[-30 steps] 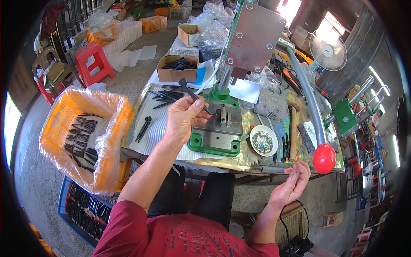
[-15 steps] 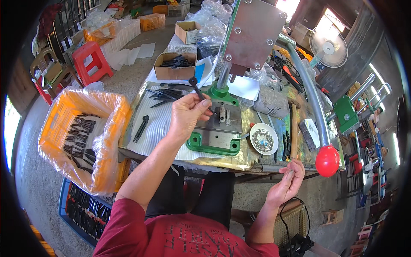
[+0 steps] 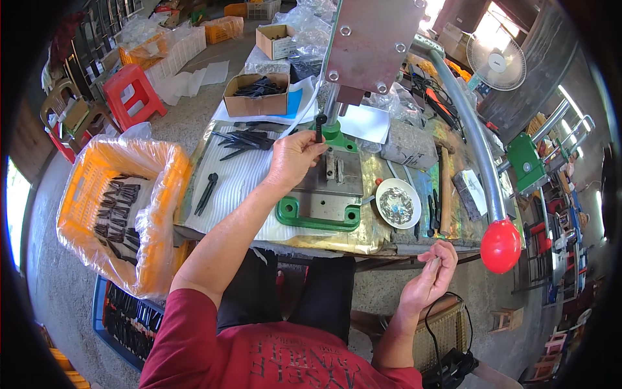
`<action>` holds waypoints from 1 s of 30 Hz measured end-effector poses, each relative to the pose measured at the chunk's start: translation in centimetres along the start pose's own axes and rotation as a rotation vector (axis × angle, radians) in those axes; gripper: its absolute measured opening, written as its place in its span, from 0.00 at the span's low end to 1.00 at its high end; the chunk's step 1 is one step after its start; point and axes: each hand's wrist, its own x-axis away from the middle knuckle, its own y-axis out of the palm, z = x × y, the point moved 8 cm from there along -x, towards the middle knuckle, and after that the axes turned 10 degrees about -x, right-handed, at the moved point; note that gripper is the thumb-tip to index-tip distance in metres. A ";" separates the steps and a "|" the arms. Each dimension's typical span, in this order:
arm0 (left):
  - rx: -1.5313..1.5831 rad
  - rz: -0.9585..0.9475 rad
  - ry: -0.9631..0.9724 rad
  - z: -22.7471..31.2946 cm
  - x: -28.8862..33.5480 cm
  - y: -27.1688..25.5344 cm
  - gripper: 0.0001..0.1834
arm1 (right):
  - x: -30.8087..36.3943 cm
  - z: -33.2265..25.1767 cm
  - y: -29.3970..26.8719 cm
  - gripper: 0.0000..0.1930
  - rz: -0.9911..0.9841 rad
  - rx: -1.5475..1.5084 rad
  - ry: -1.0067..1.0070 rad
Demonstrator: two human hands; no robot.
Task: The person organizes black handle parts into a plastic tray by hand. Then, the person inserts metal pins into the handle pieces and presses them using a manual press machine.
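Observation:
My left hand [image 3: 295, 157] pinches a slim black metal tool piece with a rounded end [image 3: 320, 123], held upright over the steel fixture [image 3: 343, 172] on the green press base [image 3: 317, 217]. My right hand [image 3: 429, 275] hovers in front of the table edge, thumb and fingers pressed together. Whatever lies between those fingertips is too small to make out. Near it stands a white bowl [image 3: 387, 219] of small silvery pieces. On the white ribbed foam sheet [image 3: 227, 188] lie a pile of black tool pieces [image 3: 246, 140] and a separate black tool [image 3: 207, 194].
The press lever with its red knob [image 3: 500, 246] hangs to the right. A hammer [image 3: 445, 191] and a grey block [image 3: 409, 150] lie behind the bowl. A plastic-lined orange crate [image 3: 178, 194] with black tools stands left; a cardboard box [image 3: 256, 104] sits behind the foam.
My left hand has moved slightly right, and the black piece has turned from slanted to nearly upright by the fixture. My right hand has hardly moved. The whole view has shifted a little.

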 end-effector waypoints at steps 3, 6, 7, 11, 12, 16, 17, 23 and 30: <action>-0.006 0.005 0.013 -0.3 0.0 0.1 0.07 | 0.1 0.2 -0.1 0.10 0.007 0.002 0.016; -0.004 0.010 0.024 -0.2 0.0 0.2 0.07 | 0.2 0.5 -0.4 0.10 0.010 0.001 0.023; -0.015 0.008 0.017 -0.1 0.0 0.2 0.08 | 0.2 0.5 -0.5 0.10 0.011 0.001 0.025; -0.044 0.015 0.015 0.0 0.0 0.1 0.08 | 0.3 0.7 -0.6 0.10 0.003 0.002 0.028; -0.044 0.014 0.014 0.0 0.0 0.2 0.08 | 0.3 0.7 -0.6 0.10 -0.002 0.016 0.025; -0.043 0.024 0.015 0.1 0.0 0.2 0.08 | 0.4 0.8 -0.7 0.10 0.005 0.000 0.037; -0.046 0.028 0.020 0.1 0.0 0.1 0.08 | 0.4 0.8 -0.8 0.10 0.007 -0.001 0.038; -0.115 -0.010 0.005 0.1 0.1 0.4 0.06 | 0.5 1.1 -0.9 0.10 0.002 0.002 0.037; -0.185 0.029 0.081 0.7 0.2 0.4 0.08 | 0.1 0.7 -0.5 0.10 -0.018 0.017 0.018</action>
